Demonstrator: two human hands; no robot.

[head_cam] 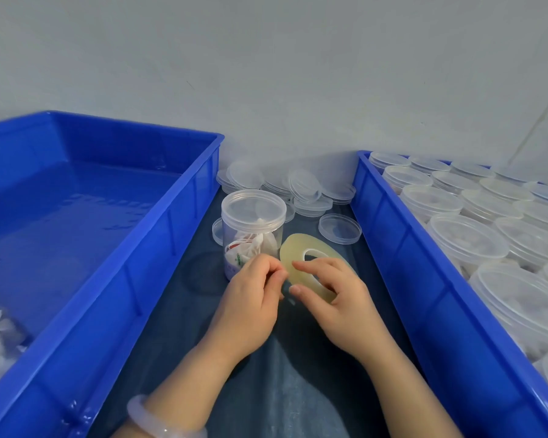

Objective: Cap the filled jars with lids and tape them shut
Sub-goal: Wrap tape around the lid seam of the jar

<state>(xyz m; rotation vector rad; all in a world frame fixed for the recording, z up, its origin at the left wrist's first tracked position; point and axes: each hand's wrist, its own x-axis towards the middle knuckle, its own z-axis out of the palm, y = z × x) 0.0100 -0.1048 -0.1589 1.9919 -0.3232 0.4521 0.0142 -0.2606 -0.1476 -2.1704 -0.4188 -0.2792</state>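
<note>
Taping step. One capped jar [253,229] stands on the counter [181,311] between two blue trays [140,263], just beyond the hands. Right hand [339,295] has its grip round the single tape [293,251] roll. Left hand [253,295] pinches at the rim, probably lifting the free end. Next: peel a strip, stick it from lid to wall. Loose lids [339,229] behind: roughly ten, overlapping.
</note>
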